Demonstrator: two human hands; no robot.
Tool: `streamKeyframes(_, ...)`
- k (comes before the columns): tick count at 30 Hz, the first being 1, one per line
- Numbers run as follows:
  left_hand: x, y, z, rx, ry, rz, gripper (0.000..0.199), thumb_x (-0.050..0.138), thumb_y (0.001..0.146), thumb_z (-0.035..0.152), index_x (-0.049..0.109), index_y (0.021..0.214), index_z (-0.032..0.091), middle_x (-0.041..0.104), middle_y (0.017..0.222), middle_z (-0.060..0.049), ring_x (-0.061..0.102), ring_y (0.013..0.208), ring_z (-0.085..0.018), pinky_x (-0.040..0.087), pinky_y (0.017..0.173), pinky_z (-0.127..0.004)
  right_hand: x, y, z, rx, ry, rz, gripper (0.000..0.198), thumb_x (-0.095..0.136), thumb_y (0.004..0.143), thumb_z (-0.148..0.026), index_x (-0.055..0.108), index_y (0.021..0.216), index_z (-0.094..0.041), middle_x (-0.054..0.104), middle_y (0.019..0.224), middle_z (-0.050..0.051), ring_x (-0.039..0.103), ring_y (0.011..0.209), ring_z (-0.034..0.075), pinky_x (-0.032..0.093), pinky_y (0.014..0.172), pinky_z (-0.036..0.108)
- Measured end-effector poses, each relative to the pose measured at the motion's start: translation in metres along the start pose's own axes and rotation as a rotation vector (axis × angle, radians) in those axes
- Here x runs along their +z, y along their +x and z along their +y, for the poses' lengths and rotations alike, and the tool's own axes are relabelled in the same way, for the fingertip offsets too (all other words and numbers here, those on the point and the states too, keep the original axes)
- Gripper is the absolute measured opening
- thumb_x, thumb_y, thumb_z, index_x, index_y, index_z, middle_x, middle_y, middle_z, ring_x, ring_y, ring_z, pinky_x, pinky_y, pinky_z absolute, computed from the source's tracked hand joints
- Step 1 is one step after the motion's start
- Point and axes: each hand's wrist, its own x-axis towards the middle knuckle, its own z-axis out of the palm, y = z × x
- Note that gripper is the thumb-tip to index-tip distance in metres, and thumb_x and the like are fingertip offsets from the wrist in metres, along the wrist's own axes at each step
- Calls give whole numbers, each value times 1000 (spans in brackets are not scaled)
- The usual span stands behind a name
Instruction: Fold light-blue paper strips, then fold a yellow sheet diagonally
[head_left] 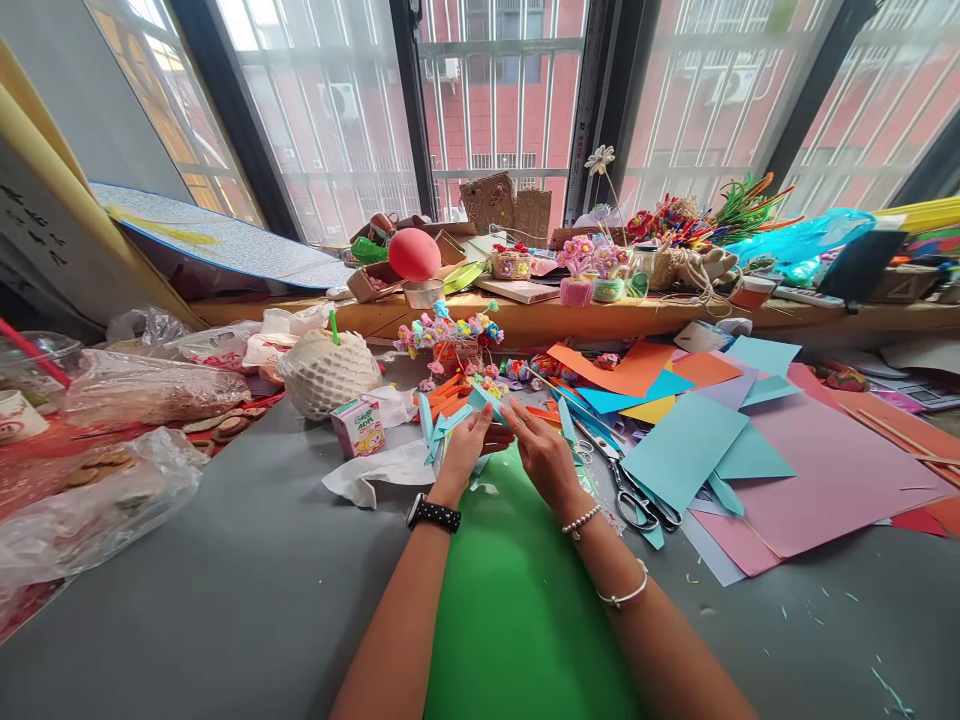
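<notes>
Both my hands meet over a smooth green surface [517, 600]. A strip of light blue paper [489, 396] is pinched between them, its folds partly covered by my fingers. My left hand [466, 447], with a black watch strap at the wrist, holds the strip's left end. On the other end are the bent fingers of my right hand [546, 455]. Light blue paper pieces [429, 430] stick up on both sides of my hands. Silver scissors [634, 500] lie to the right of my right hand, by a stack of light blue paper sheets [686, 450].
A coconut [328, 372] with a green straw and a small pink carton [358, 428] stand at left, near a crumpled white tissue [371, 475]. Colourful small flowers [454, 335] stand ahead. A large pink sheet [840, 470] covers the right side. Plastic bags [150, 385] lie far left.
</notes>
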Motion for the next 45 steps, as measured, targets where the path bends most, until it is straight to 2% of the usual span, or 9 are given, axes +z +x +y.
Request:
streamKeyframes(3,0,1,-1,30,14,21,38,51,66,50,54,75,13,64,70,-6,62,67,-18,50,65,-31,1,0,2,-11,0,-15,48,32,77,-5,41,121,-22,42,125,6,45,109,20,41,88,33)
streamKeyframes(7,-2,4,-2,75,21,134,32,59,61,43,57,75,14,63,78,-4,59,75,-17,49,69,-29,3,-1,1,-37,7,-41,50,33,77,-6,36,123,-24,42,125,3,45,108,18,40,89,32)
streamKeyframes(12,-5,4,-1,100,10,220,32,60,60,39,58,79,13,62,80,-4,57,77,-15,48,69,-27,0,0,-5,-9,100,-48,37,40,80,-26,45,117,-22,49,118,5,47,104,20,38,88,34)
streamKeyframes(18,-1,0,0,64,182,-24,30,61,59,39,61,75,13,60,70,-2,56,65,-13,47,60,-23,-4,3,3,397,505,107,34,43,77,-41,57,97,-17,60,94,9,56,81,19,46,65,28)
streamKeyframes(22,4,-3,0,56,267,-220,26,61,59,38,62,68,14,59,65,-1,55,61,-12,46,59,-22,-3,5,13,593,752,115,35,49,70,-46,60,81,-14,61,79,7,54,67,17,43,54,25)
streamKeyframes(24,5,-4,0,48,276,-265,26,60,59,39,62,67,14,59,63,-1,55,60,-12,46,60,-23,-2,5,15,619,835,111,33,52,68,-46,60,75,-14,60,72,5,51,61,14,40,51,23)
streamKeyframes(31,7,-5,0,90,353,-282,27,58,61,40,60,61,13,55,56,1,53,56,-11,44,57,-23,2,5,14,676,942,169,32,55,64,-45,62,66,-14,55,58,0,45,53,11,35,50,23)
streamKeyframes(40,6,-4,-2,88,339,-278,24,60,60,38,60,61,14,56,55,1,54,55,-12,45,57,-23,3,6,13,784,1079,157,28,61,59,-43,62,64,-16,57,58,0,48,55,12,36,51,24)
streamKeyframes(45,6,-5,-1,102,340,-292,24,60,60,37,60,58,14,55,53,1,53,53,-11,44,55,-21,-2,7,11,872,1263,145,22,66,54,-37,62,61,-17,57,57,-2,49,55,11,38,55,24)
